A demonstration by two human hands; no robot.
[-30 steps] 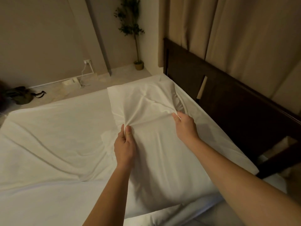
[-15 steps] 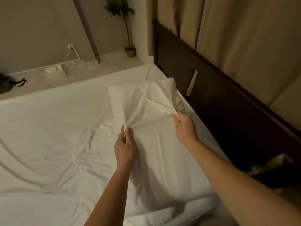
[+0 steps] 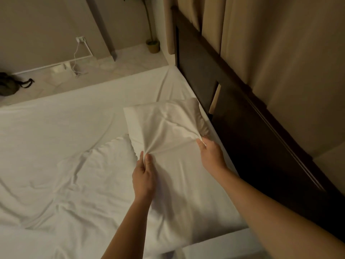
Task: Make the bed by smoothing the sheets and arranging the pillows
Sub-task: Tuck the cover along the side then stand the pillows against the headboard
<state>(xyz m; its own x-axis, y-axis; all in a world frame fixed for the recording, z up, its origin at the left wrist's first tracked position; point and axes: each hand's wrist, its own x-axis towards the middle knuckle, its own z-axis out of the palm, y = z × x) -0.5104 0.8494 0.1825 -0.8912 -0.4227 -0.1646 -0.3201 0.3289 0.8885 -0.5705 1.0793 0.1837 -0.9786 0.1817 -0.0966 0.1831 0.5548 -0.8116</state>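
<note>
A white pillow (image 3: pixel 173 174) lies lengthwise along the head of the bed, beside the dark headboard. Its loose pillowcase end (image 3: pixel 164 124) is bunched and lifted at the far side. My left hand (image 3: pixel 143 176) pinches a fold of the pillowcase on the left side. On the right side, near the headboard, my right hand (image 3: pixel 211 156) grips the pillowcase edge. The cloth is stretched taut between both hands. The white sheet (image 3: pixel 65 146) covers the mattress and is creased to the left of the pillow.
The dark wooden headboard (image 3: pixel 252 128) runs along the right, with beige curtains (image 3: pixel 270 43) behind it. Beyond the bed are a tiled floor, a wall socket with a white cable (image 3: pixel 80 49), a potted plant (image 3: pixel 153 44) and a dark bag (image 3: pixel 9 85).
Both hands keep the same grip on the pillowcase. The view has shifted, so more of the far bed edge and floor shows, and the pillow sits closer to the headboard.
</note>
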